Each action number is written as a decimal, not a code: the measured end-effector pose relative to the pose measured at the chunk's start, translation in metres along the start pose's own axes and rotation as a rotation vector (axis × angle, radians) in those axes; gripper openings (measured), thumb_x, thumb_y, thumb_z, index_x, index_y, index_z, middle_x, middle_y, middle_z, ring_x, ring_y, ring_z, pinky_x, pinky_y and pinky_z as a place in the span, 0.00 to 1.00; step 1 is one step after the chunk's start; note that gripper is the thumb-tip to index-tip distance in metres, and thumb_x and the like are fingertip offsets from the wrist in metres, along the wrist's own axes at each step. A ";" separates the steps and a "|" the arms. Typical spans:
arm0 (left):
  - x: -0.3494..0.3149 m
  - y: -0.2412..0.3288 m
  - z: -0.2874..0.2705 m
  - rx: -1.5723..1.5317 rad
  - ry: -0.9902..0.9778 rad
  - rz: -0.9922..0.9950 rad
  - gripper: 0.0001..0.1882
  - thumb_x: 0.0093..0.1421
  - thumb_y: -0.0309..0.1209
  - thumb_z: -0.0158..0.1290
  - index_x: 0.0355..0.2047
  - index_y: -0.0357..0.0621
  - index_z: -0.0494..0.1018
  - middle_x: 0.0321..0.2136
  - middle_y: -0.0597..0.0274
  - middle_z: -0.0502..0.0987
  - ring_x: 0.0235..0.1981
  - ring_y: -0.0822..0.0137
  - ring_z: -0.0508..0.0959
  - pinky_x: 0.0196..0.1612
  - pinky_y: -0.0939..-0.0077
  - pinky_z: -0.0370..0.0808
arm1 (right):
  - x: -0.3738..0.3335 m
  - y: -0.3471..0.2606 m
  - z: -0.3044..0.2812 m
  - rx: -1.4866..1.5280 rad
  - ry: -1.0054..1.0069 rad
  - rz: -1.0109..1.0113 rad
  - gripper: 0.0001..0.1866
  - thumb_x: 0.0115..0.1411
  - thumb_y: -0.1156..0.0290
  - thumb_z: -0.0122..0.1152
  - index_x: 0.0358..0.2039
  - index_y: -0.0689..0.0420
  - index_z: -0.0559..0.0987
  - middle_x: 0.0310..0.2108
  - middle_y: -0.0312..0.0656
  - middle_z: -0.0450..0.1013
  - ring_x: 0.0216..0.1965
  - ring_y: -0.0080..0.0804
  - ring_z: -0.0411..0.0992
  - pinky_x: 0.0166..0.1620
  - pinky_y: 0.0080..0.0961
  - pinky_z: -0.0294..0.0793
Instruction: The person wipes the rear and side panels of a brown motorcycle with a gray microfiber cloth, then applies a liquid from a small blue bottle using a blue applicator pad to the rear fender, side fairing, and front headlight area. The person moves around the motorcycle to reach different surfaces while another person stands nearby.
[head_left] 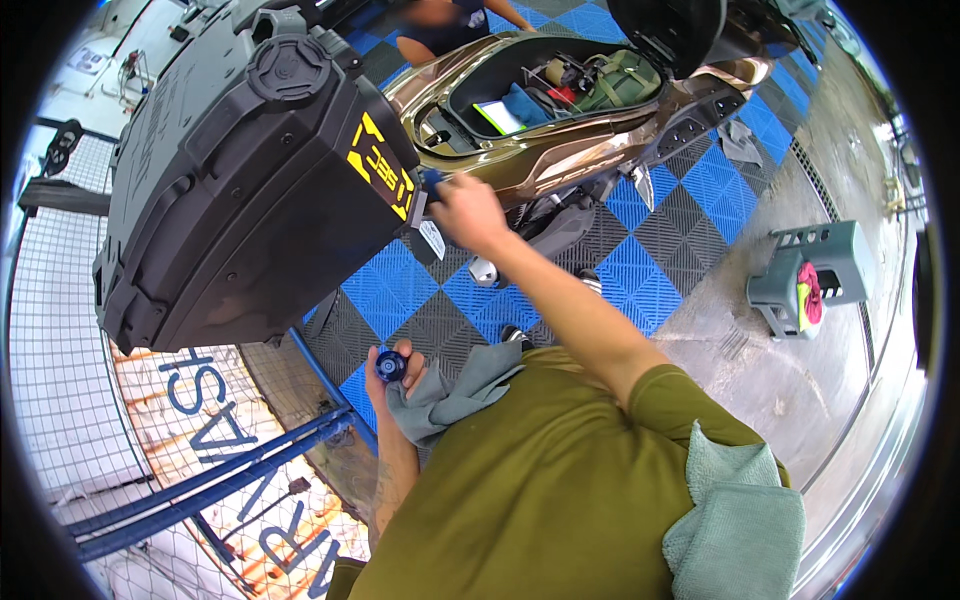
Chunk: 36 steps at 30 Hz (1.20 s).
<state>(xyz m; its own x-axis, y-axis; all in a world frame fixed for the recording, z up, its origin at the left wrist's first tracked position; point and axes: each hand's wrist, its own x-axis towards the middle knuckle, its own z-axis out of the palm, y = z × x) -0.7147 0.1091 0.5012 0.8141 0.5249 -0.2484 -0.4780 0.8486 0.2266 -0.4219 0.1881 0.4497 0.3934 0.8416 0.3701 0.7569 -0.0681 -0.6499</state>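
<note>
My right hand [466, 212] reaches forward with bent fingers pressing a small dark blue pad [432, 184] to the scooter's rear, beside the black top case. Its exact shape is mostly hidden by the fingers. Low at my left, my left hand [378, 378] is closed around a small round blue bottle [391, 366], its top turned up. A grey cloth [455, 392] hangs from that hand against my olive shirt. The bronze scooter [570, 160] has its seat raised, and the storage well below holds a green bag [622, 82] and other items.
The bulky black top case [270, 200] fills the left side. Another person [445, 35] is beyond the scooter. A grey-green plastic stool [805, 275] with a pink and yellow cloth stands right. Blue railing and netting run lower left; a towel [735, 520] lies over my shoulder.
</note>
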 end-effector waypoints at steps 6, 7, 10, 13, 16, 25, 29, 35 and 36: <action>-0.001 0.021 -0.002 0.038 0.012 -0.055 0.27 0.69 0.56 0.41 0.42 0.40 0.67 0.19 0.61 0.63 0.15 0.69 0.64 0.20 0.75 0.63 | -0.006 0.021 -0.024 -0.091 -0.070 0.146 0.17 0.54 0.63 0.66 0.41 0.58 0.82 0.39 0.53 0.72 0.43 0.52 0.74 0.48 0.45 0.75; -0.004 0.024 -0.003 0.028 0.023 -0.051 0.27 0.69 0.56 0.41 0.42 0.40 0.67 0.19 0.61 0.63 0.15 0.69 0.64 0.20 0.75 0.63 | -0.007 0.040 -0.042 -0.022 -0.032 0.296 0.18 0.54 0.62 0.66 0.43 0.58 0.82 0.40 0.55 0.72 0.44 0.53 0.73 0.48 0.45 0.75; -0.011 0.031 -0.004 0.021 0.052 -0.046 0.27 0.69 0.55 0.41 0.41 0.40 0.68 0.19 0.62 0.63 0.15 0.70 0.63 0.19 0.74 0.64 | -0.008 0.082 -0.083 -0.131 0.230 0.386 0.20 0.55 0.61 0.65 0.43 0.61 0.83 0.39 0.55 0.74 0.44 0.52 0.75 0.48 0.43 0.76; -0.006 0.035 -0.005 0.048 0.056 -0.063 0.27 0.69 0.55 0.42 0.41 0.40 0.68 0.18 0.61 0.63 0.14 0.70 0.63 0.19 0.74 0.64 | -0.003 0.063 -0.064 -0.130 0.066 0.404 0.19 0.55 0.61 0.64 0.42 0.61 0.82 0.40 0.56 0.73 0.45 0.52 0.75 0.49 0.44 0.76; 0.011 0.037 -0.004 0.078 0.012 -0.112 0.27 0.68 0.57 0.42 0.41 0.43 0.67 0.18 0.64 0.63 0.15 0.70 0.63 0.23 0.72 0.65 | 0.004 0.008 -0.009 -0.088 -0.056 0.220 0.18 0.56 0.62 0.63 0.42 0.60 0.82 0.41 0.55 0.72 0.45 0.52 0.74 0.49 0.44 0.75; 0.040 0.018 0.015 0.090 0.021 -0.090 0.26 0.68 0.57 0.44 0.40 0.44 0.67 0.17 0.66 0.62 0.14 0.71 0.61 0.22 0.74 0.64 | -0.004 0.087 -0.062 -0.072 0.164 0.190 0.14 0.55 0.65 0.62 0.38 0.60 0.83 0.36 0.56 0.73 0.40 0.55 0.74 0.46 0.48 0.75; 0.058 -0.003 0.022 0.076 0.062 -0.081 0.26 0.68 0.57 0.44 0.40 0.45 0.67 0.17 0.66 0.61 0.14 0.72 0.61 0.22 0.73 0.64 | 0.004 0.175 -0.106 -0.069 0.168 0.391 0.19 0.56 0.62 0.65 0.45 0.59 0.83 0.40 0.60 0.74 0.44 0.57 0.75 0.51 0.45 0.75; 0.077 -0.023 0.028 0.087 -0.016 -0.117 0.26 0.69 0.60 0.40 0.42 0.48 0.66 0.19 0.70 0.61 0.15 0.72 0.61 0.35 0.66 0.68 | 0.003 0.250 -0.137 -0.066 0.322 0.581 0.20 0.57 0.63 0.65 0.46 0.61 0.81 0.41 0.59 0.75 0.45 0.57 0.74 0.50 0.45 0.74; 0.079 -0.024 0.029 0.090 -0.018 -0.121 0.26 0.69 0.60 0.40 0.43 0.48 0.66 0.19 0.70 0.61 0.15 0.72 0.61 0.35 0.66 0.68 | -0.002 0.246 -0.133 -0.073 0.384 0.566 0.20 0.57 0.63 0.65 0.46 0.61 0.80 0.41 0.59 0.75 0.45 0.57 0.74 0.50 0.45 0.74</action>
<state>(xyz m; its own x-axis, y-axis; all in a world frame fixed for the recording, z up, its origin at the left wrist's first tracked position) -0.6293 0.1277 0.5039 0.8699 0.4176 -0.2624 -0.3455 0.8957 0.2800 -0.1671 0.0989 0.3777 0.8858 0.4167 0.2044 0.4079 -0.4889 -0.7711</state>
